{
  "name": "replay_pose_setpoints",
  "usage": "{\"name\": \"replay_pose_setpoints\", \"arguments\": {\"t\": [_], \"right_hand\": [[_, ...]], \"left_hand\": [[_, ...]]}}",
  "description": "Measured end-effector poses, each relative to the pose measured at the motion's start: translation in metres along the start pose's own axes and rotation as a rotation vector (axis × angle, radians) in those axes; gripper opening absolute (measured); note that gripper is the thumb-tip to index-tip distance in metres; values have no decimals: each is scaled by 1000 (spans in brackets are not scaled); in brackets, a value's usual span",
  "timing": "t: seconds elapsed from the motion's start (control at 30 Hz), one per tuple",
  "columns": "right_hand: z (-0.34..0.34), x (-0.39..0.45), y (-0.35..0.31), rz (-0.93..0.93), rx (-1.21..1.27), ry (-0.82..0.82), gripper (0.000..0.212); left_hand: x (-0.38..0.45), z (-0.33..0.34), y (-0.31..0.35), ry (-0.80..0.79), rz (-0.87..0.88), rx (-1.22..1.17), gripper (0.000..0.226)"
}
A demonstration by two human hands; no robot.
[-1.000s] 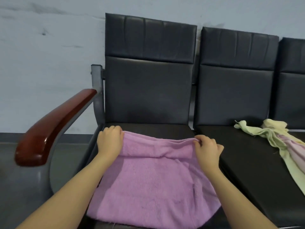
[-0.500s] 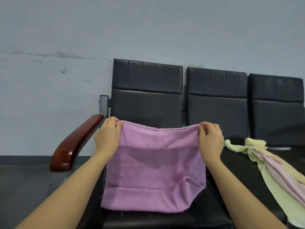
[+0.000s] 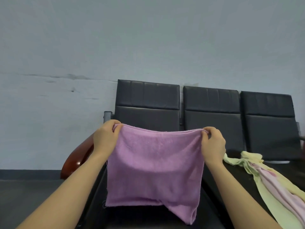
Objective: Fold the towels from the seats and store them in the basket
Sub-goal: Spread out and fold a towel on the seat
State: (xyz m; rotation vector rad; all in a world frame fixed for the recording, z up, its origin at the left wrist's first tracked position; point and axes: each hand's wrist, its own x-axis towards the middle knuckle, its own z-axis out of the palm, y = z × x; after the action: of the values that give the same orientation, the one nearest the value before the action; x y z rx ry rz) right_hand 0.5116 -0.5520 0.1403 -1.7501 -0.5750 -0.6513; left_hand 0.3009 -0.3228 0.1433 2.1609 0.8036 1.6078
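A purple towel (image 3: 153, 171) hangs doubled in the air above the leftmost black seat (image 3: 132, 217). My left hand (image 3: 105, 138) pinches its top left corner and my right hand (image 3: 213, 142) pinches its top right corner. The lower right corner of the towel droops below the rest. A pale yellow towel (image 3: 244, 161) and a light pink towel (image 3: 279, 185) lie rumpled together on the seat to the right. No basket is in view.
Three black padded seat backs (image 3: 212, 104) stand in a row against a grey wall. A red-brown wooden armrest (image 3: 77, 161) juts out at the left of the first seat. Dark floor (image 3: 24, 195) lies to the left.
Both hands have lifted the purple towel off the seat and raised it higher. The view has pulled back and tilted up, showing more wall and a third seat.
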Motion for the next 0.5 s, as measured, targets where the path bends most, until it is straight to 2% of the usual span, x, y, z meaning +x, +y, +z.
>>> {"name": "replay_pose_setpoints", "arguments": {"t": [0.17,0.33,0.5], "right_hand": [[-3,-2,6,23,-33,6,20],[-7,6,-1,71,104,47,22],[-2,16,-10,161,286,76,21]], "left_hand": [[-6,0,-2,-125,-10,-3,23],[-1,-8,2,47,51,134,26],[9,-8,17,107,-38,39,27]]}}
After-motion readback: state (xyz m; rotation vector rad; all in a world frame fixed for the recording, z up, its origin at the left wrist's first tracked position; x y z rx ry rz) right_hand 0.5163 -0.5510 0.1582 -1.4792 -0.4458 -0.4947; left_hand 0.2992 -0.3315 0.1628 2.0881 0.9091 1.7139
